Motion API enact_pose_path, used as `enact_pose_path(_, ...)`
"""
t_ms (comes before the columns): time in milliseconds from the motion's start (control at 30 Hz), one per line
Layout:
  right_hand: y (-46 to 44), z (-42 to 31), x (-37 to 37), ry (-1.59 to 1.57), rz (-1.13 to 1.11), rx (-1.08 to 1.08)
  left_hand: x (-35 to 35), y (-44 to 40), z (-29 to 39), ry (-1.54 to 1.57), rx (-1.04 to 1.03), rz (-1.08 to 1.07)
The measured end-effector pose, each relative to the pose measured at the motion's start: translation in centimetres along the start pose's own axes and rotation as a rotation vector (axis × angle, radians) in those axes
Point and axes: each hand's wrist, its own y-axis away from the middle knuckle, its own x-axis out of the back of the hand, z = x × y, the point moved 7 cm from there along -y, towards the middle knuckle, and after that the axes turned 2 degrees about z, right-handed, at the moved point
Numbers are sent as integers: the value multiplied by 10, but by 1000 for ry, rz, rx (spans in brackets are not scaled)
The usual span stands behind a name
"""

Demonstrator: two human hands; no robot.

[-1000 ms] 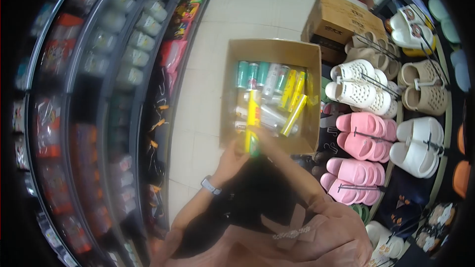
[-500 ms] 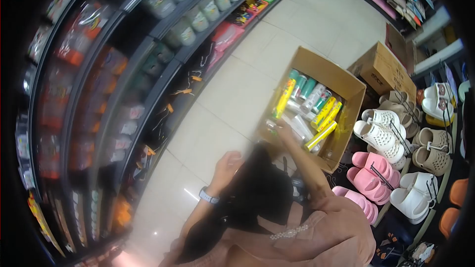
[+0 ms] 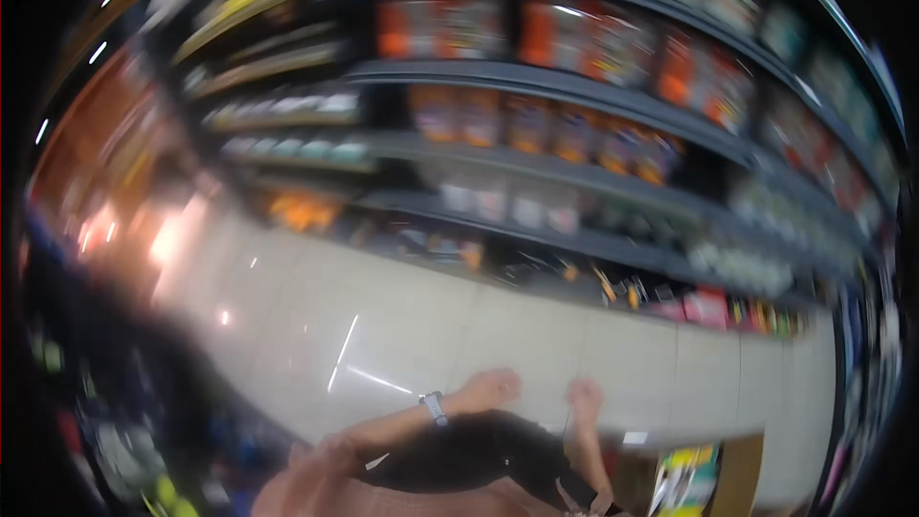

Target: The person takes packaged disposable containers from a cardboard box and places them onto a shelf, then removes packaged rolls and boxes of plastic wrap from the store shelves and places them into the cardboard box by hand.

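Observation:
My left hand (image 3: 488,389), with a watch (image 3: 434,408) on its wrist, is over the pale floor with its fingers blurred. To its right is my right hand (image 3: 585,398), apart from it and also smeared, with no object visible in it. At the bottom right, the cardboard box (image 3: 739,475) is partly cut off by the frame edge. Yellow and green rolls (image 3: 685,481) lie inside it, close to my right forearm.
Long shelves (image 3: 555,86) of packaged goods curve across the top and right. Tiled floor (image 3: 402,325) lies between them and me. Dark, blurred goods (image 3: 124,431) stand at the lower left, below a bright glare.
The view has swung left towards the shelves, so the box is now at the bottom right. The yellow roll has left my hands and was lying in the box half a second ago.

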Motion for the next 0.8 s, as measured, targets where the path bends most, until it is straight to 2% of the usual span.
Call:
enact_pose_path(33, -7, 6, -50, -33, -155, -5, 22, 9, -11, 21, 16, 71)
enact_pose_path(67, -2, -13, -100, 49, -315, 63, 39, 17, -21, 40, 26, 120)
enact_pose_path(100, 8, -26, -150, 133, -452, 40, 57, 27, -32, 50, 45, 171)
enact_pose_path(167, 23, -24, -268, 382, -940, 285, 108, 51, -43, 139, 54, 351)
enact_pose_path(200, 27, -31, -292, 390, -971, 287, 122, 62, -49, 210, 55, 436)
enact_pose_path(267, 48, -47, -343, 879, -1201, 586, 146, 72, -72, 232, 28, 488)
enact_pose_path(400, 24, -28, -410, 933, -1412, 515, 212, 102, -67, 399, 82, 656)
enact_pose_path(467, -4, -20, -437, 1203, -1439, 601, 245, 106, -87, 460, 127, 713)
enact_pose_path(533, -40, -3, -466, 1277, -1469, 645, 270, 108, -134, 384, 275, 792)
enact_pose_path(667, -92, -9, -553, 1490, -1502, 751, 359, 101, -156, 296, 305, 863)
enact_pose_path(800, -111, -35, -680, 1406, -1587, 910, 442, 101, -157, 342, 375, 907)
